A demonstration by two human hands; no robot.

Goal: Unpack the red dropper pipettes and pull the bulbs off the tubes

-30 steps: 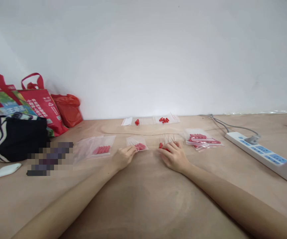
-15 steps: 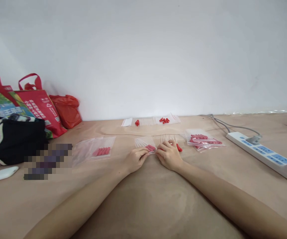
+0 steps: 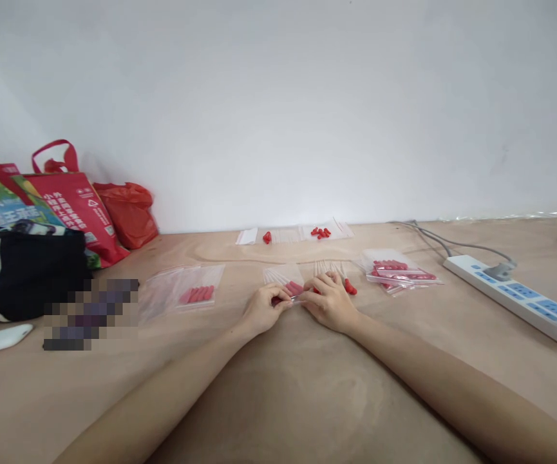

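Between my hands lies a small clear zip bag (image 3: 282, 273) with white sticks and pinkish-red pieces in it. My left hand (image 3: 266, 308) pinches the near left edge of this bag. The fingers of my right hand (image 3: 329, 301) are closed on its near right edge. Just beyond my right hand are white sticks (image 3: 325, 265) and loose red pieces (image 3: 350, 287), partly hidden by the fingers. To the left, another clear bag (image 3: 169, 291) has a row of red pieces (image 3: 198, 294) on it. Filled zip bags (image 3: 398, 274) are stacked to the right.
By the wall are a white paper (image 3: 247, 236), red pieces (image 3: 320, 232) on a clear bag and thin sticks (image 3: 285, 236). A power strip (image 3: 514, 299) with a cable stands at right. Red bags (image 3: 126, 216), a black cloth bag (image 3: 41, 270) and a white phone-like object (image 3: 2, 339) are at left.
My left fingers have shifted slightly along the near edge of the bag, toward my right hand. My right hand stays nearly in place. The view has moved a little.
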